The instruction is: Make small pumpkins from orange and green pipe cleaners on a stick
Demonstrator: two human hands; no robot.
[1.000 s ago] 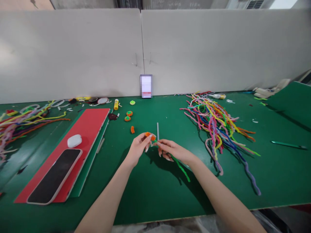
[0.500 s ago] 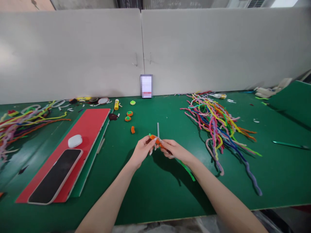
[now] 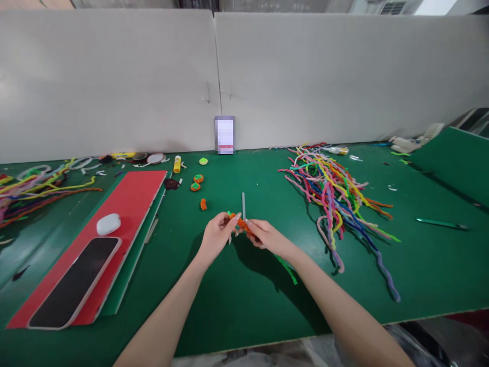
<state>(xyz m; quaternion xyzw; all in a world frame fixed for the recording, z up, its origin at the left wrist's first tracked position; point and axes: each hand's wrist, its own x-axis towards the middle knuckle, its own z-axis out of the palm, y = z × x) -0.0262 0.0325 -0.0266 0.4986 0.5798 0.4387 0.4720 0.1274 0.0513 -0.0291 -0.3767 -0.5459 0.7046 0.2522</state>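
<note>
Between my two hands, above the green table [image 3: 229,316], is an orange pipe cleaner piece [image 3: 241,223] with a bit of green at its left end. My left hand [image 3: 217,234] pinches its left part, and my right hand [image 3: 266,237] grips its right part. A thin grey stick [image 3: 243,204] lies just beyond my fingertips. Green pipe cleaner [image 3: 287,269] shows beside my right forearm. A small orange piece [image 3: 203,204] and two orange rounds with green tops [image 3: 198,178] lie beyond my left hand.
Piled pipe cleaners [image 3: 328,188] spread to the right, with a green pen [image 3: 439,223] farther out. At left, a phone [image 3: 76,283] and white case [image 3: 108,224] rest on a red board [image 3: 141,188]. A lit screen [image 3: 225,135] leans on the white partition [image 3: 114,81].
The whole view has shifted, so most things appear a little farther left. My hands still hold the orange piece, which now shows more of its middle between my fingers.
</note>
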